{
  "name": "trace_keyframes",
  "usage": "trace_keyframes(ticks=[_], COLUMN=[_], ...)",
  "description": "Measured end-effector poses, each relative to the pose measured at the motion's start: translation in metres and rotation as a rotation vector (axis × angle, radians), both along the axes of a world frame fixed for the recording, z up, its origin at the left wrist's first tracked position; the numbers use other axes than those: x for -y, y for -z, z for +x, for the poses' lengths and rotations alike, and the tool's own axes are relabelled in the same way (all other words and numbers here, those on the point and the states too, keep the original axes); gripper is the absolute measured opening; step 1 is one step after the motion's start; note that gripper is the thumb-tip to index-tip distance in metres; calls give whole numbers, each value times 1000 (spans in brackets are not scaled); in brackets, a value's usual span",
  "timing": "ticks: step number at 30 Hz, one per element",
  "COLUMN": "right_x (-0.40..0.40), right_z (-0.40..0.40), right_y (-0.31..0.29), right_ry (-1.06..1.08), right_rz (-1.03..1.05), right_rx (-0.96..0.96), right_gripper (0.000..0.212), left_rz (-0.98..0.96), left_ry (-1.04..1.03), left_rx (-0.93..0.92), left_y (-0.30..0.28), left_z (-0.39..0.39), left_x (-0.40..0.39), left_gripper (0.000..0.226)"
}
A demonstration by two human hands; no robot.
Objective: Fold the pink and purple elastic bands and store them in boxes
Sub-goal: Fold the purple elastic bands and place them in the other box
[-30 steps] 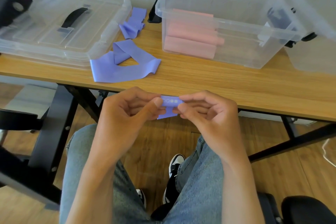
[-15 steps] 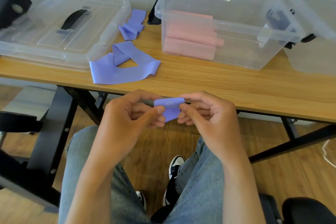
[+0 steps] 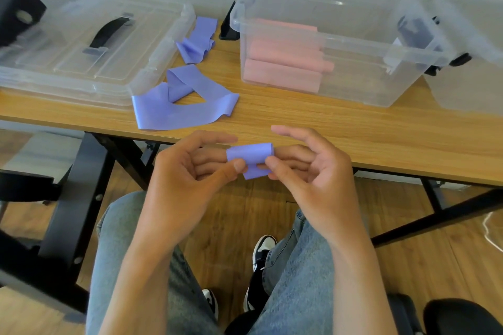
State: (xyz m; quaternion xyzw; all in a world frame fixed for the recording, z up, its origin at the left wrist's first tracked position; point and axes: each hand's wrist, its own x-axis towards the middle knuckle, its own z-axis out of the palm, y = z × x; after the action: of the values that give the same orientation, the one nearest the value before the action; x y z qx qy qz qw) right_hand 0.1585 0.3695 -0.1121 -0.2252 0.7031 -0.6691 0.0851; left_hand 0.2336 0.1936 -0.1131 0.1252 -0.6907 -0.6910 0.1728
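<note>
A small folded purple band [image 3: 251,158] sits between both hands, just in front of the table's near edge. My left hand [image 3: 185,185] pinches its left end with thumb and fingers. My right hand [image 3: 313,174] pinches its right end, index finger raised. Two loose purple bands lie on the table: one twisted [image 3: 182,103] near the front, another crumpled [image 3: 197,41] farther back. Folded pink bands [image 3: 283,62] are stacked in the clear box [image 3: 381,46].
A clear lid with a black handle [image 3: 89,41] lies at the left of the wooden table [image 3: 353,130]. Another clear box [image 3: 473,62] stands at the right edge. My knees in jeans and a shoe are below. A black chair is at the left.
The purple band has been rolled over into a thicker fold between my hands. My right index finger has lifted off it and my left fingers have spread.
</note>
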Motion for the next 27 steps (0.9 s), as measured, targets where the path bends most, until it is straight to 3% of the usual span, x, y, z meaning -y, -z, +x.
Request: trace_keyframes(ticks=[3,9,17,21,27], right_x=[-4,-4,2,3,0], right_z=[-2,-2,3,2,0], right_y=[3,7,-1,0,3], right_ry=[-2,-7,-43,18,-16], right_rz=[68,108,-71,-57,-11], right_rx=[-16,-36,92,45,33], right_gripper=[34,21,22,10,27], left_rz=[-54,-73,-100,-66,-24], left_ry=[28,35,2,26,49], left_rx=[11,56,16,26,60], left_y=[2,4,2,3,6], left_z=[0,0,3,3,1], left_x=[2,0,1,1,-1], left_gripper=[36,23,24,30,27])
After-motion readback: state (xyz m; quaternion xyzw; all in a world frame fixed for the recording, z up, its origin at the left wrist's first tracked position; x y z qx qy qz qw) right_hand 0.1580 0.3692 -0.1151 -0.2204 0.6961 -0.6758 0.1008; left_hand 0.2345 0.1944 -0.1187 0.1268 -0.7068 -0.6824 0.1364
